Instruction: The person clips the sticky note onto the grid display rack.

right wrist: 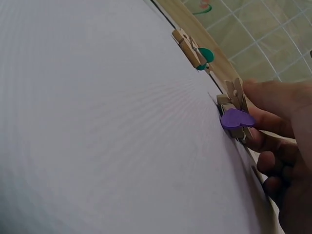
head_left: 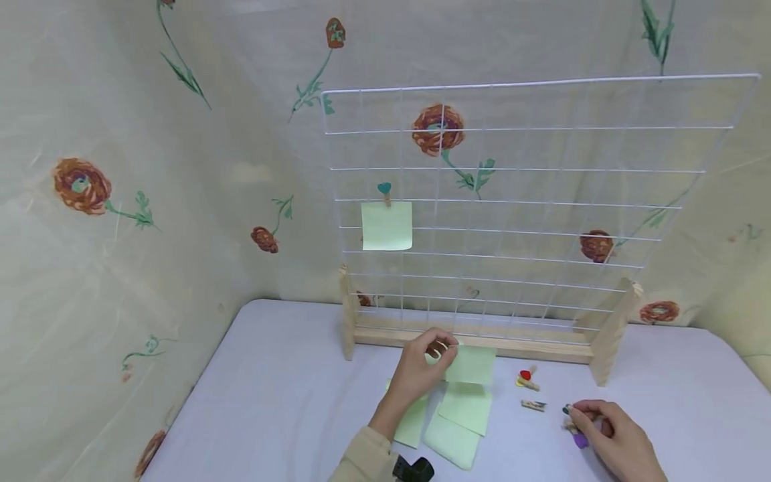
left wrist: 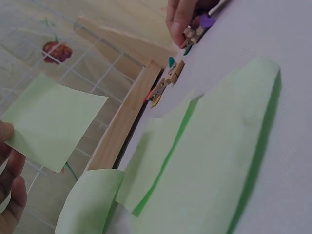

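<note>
- Nearest the head camera are a beige sleeve [head_left: 364, 458] and a black wrist device [head_left: 413, 470], behind the left hand [head_left: 417, 369].
- Head view: the left hand pinches a green note [head_left: 472, 365] at its upper left corner; the sheet spreads to the right of the grip, in front of the wooden base [head_left: 542, 350] of a wire grid [head_left: 542, 82].
- Below it, loose notes [head_left: 466, 408] overlap on the white table [head_left: 289, 402].
- Farther right, the right hand [head_left: 614, 435] has thumb and fingertip together on a dark green-tipped clothespin [head_left: 567, 409], with a purple-heart clothespin [head_left: 580, 440] just beside.
- On the grid, a teal-heart clip [head_left: 385, 191] holds another note [head_left: 387, 227].
- Left wrist view: thumb and fingers clamp only the green note's near edge; most of it juts past the fingertips, apart from the loose notes.
- Right wrist view: the fingertips meet the wooden clothespin, the purple heart right against it; a green-heart clothespin [right wrist: 192, 50] lies apart, beyond the fingertips.
</note>
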Demonstrator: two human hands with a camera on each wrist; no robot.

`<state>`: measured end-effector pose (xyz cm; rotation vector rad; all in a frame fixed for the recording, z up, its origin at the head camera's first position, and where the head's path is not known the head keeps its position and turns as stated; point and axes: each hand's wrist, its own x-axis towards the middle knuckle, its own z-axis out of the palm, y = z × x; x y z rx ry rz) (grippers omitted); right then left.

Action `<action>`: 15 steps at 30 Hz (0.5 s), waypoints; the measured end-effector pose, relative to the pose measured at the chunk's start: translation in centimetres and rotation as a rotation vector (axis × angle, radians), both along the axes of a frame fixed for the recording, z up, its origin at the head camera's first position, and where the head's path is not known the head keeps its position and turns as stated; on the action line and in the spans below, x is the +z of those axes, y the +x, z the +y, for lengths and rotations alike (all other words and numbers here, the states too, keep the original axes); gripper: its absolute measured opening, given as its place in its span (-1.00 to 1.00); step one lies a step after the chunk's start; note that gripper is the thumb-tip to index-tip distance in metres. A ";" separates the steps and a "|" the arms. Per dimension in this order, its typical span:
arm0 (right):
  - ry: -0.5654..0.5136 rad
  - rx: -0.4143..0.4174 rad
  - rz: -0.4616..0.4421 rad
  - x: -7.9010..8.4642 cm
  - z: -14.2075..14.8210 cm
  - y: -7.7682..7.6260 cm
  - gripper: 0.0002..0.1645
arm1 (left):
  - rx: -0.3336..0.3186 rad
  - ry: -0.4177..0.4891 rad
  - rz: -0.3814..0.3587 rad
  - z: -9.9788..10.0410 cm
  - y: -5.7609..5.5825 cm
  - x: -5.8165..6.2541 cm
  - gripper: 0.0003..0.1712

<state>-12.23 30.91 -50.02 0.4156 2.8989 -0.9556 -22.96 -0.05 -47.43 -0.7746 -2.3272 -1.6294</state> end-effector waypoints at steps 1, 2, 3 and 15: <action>-0.005 0.021 -0.016 0.1 0.1 0.0 -0.19 | 0.004 0.015 -0.007 0.1 -0.1 0.1 -0.92; -0.011 0.040 -0.029 0.1 0.1 0.0 -0.18 | 0.009 0.031 -0.014 0.1 -0.2 0.3 -0.92; -0.016 0.060 -0.032 0.2 0.1 0.0 -0.18 | 0.014 0.045 -0.020 0.0 -0.2 0.4 -0.92; -0.052 0.085 0.031 -0.5 -0.2 0.2 -0.28 | 0.041 0.077 -0.081 -0.7 0.2 3.5 -0.88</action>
